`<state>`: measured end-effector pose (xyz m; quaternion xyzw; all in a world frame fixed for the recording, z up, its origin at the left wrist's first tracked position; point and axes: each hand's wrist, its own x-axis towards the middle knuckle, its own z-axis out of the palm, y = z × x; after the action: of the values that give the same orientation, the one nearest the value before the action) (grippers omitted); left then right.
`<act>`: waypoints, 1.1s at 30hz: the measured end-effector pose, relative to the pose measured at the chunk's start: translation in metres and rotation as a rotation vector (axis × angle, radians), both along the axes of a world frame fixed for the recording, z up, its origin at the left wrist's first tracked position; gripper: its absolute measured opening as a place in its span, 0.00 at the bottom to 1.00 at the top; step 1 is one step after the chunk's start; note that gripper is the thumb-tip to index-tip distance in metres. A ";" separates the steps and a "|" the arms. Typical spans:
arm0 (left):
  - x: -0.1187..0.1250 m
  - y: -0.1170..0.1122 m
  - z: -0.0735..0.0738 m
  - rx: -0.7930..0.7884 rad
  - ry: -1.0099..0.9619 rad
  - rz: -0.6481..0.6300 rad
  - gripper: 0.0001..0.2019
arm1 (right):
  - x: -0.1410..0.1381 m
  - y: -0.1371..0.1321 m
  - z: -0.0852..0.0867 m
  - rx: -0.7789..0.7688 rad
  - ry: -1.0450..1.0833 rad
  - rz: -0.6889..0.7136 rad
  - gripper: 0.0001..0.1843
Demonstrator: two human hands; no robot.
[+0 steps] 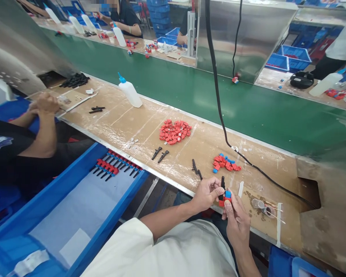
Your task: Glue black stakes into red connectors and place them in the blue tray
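My left hand [208,194] pinches a black toy gun [223,184], holding it upright against a small red and blue plastic piece [227,196]. Fingers of my right hand [238,215] are closed round that red and blue piece from the other side. Both hands meet at the table's near edge. Just beyond them lie two more black toy guns [195,166] and a small heap of red and blue pieces [225,163]. Farther left are a pile of red pieces [175,132] and another pair of black guns [163,156].
A white bottle with a blue cap [131,92] stands by the green belt [173,84]. A black cable [216,77] hangs down onto the table. Small cups [268,209] and swabs lie at right. A blue bin [60,207] holds rows of assembled pieces. A co-worker's hands [46,103] are at left.
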<state>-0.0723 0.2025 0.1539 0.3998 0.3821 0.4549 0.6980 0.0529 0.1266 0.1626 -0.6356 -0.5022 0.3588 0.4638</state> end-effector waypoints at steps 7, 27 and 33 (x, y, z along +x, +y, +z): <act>0.002 0.007 -0.002 -0.061 -0.132 0.029 0.28 | 0.026 0.014 -0.004 -0.199 0.305 0.071 0.28; -0.005 0.005 0.000 0.155 -0.253 -0.093 0.24 | 0.035 0.008 0.003 0.020 0.256 0.238 0.20; -0.007 0.006 0.026 0.176 -0.063 -0.064 0.26 | 0.032 0.016 0.008 0.069 0.269 0.240 0.15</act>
<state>-0.0791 0.2084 0.1795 0.4572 0.3056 0.4763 0.6860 0.0849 0.1430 0.1701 -0.5011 -0.5198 0.4761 0.5021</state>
